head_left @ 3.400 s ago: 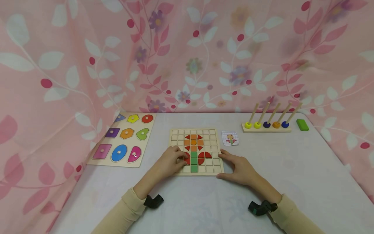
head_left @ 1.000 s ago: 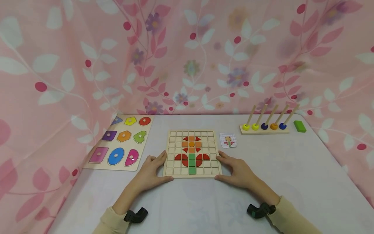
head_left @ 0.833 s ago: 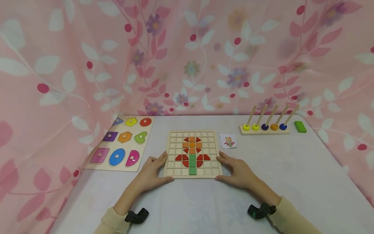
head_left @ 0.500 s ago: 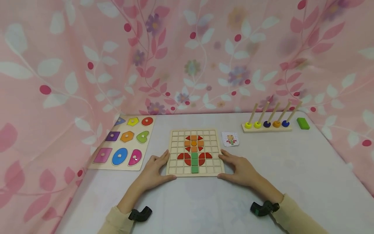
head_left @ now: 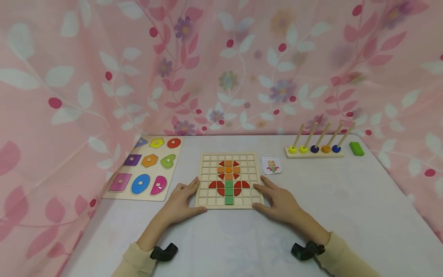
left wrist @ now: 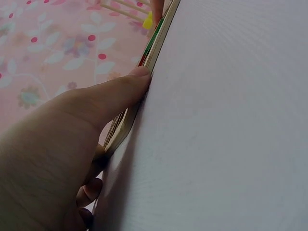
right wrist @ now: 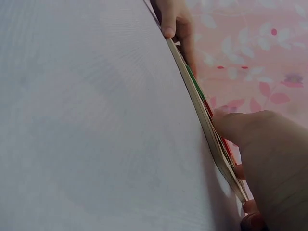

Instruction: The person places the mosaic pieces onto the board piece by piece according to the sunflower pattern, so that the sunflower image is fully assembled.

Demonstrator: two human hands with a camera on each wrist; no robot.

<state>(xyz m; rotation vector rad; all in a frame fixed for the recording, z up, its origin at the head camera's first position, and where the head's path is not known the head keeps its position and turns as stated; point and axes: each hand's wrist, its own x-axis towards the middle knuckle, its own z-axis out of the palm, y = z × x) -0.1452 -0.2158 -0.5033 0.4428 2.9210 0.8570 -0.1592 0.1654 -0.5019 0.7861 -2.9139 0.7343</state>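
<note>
A wooden grid board (head_left: 211,201) lies on the table with a flower laid in flat tiles: orange squares round an orange disc (head_left: 228,169), small red triangles, a green stem (head_left: 229,191) and red quarter-round leaves (head_left: 217,186). Along its left side rests my left hand (head_left: 179,204), thumb touching the front edge near the corner; the left wrist view shows that thumb (left wrist: 120,94) against the rim. On the opposite side my right hand (head_left: 283,202) lies with thumb and forefinger over the board's surface. Neither hand has a tile between its fingers.
A small pattern card (head_left: 271,165) with a flower lies right of the board. At the back right stand a peg stacker (head_left: 314,155) with coloured beads and a green block (head_left: 356,149). A knobbed shape puzzle (head_left: 157,195) lies at left, and a patterned curtain (head_left: 242,69) hangs behind.
My left hand has left the red leaf tiles and moved to the board's left side, uncovering them. Since half a second ago my right thumb and forefinger have shifted inward over the board.
</note>
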